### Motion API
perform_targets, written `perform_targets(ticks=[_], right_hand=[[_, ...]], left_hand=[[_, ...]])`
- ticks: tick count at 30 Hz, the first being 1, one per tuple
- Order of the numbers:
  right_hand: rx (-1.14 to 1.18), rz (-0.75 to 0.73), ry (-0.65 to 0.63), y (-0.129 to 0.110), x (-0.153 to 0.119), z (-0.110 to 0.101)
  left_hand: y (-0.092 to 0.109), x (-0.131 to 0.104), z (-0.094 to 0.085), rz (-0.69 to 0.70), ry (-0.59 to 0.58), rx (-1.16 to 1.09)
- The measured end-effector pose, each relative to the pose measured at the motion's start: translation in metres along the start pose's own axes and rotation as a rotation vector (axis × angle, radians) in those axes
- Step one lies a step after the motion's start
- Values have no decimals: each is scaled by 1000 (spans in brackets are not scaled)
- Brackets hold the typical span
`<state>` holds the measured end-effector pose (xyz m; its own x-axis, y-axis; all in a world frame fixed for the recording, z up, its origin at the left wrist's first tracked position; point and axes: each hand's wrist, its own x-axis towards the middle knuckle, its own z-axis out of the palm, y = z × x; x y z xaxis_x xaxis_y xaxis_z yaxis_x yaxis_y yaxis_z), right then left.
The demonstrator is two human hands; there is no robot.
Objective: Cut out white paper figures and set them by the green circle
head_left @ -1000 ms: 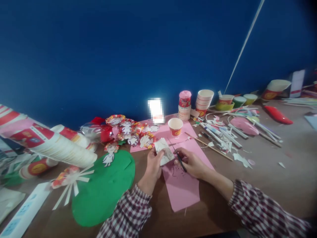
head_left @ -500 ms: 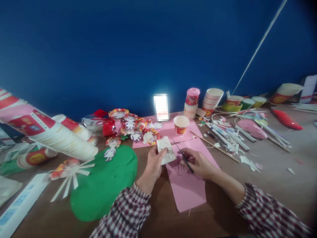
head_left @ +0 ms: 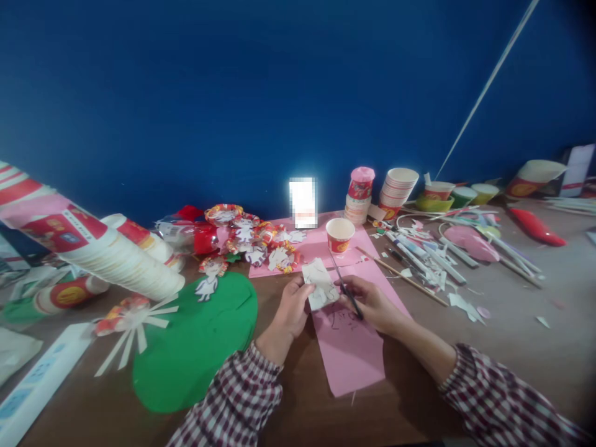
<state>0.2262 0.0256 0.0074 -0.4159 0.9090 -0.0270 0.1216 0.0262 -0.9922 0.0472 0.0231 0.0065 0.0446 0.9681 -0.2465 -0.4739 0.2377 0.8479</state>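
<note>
Between the thumb and fingers of my left hand is a small white paper piece with dark drawn lines. My right hand grips a pair of dark-handled scissors, blades pointing up and away beside the paper's right edge. Whether the blades touch the paper I cannot tell. Below both hands lies a pink sheet bearing dark pen marks. Just beyond them stands a white and red paper cup on more pink paper.
A green paper shape and a stack of paper cups lie on the left. Paper cut-outs are heaped behind. To the right are a wooden stick, several markers, paper scraps and a red object.
The white paper in my left hand has shifted slightly right and turned, coming closer to the scissors. My right hand has barely moved and keeps hold of the scissors.
</note>
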Motion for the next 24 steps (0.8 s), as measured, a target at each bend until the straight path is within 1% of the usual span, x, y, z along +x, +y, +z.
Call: perform_targets(ticks=[3,6,10,16,21,24], right_hand=[[0,-21,7,4,1,0],[12,-12,1,5,1,0],[28,6,0,3,0,0],[18,67,4,-1,0,0],[6,55,4,-4,-1,0],[3,58,10,-4,0,0]], left_hand=[[-3,1,0,-15,-26,29],[-5,1,1,-7,-39,57],[-3,-1,2,7,-52,94],[4,-5,5,16,-103,2],[5,-7,6,9,-130,-28],[5,-7,6,-4,-115,-32]])
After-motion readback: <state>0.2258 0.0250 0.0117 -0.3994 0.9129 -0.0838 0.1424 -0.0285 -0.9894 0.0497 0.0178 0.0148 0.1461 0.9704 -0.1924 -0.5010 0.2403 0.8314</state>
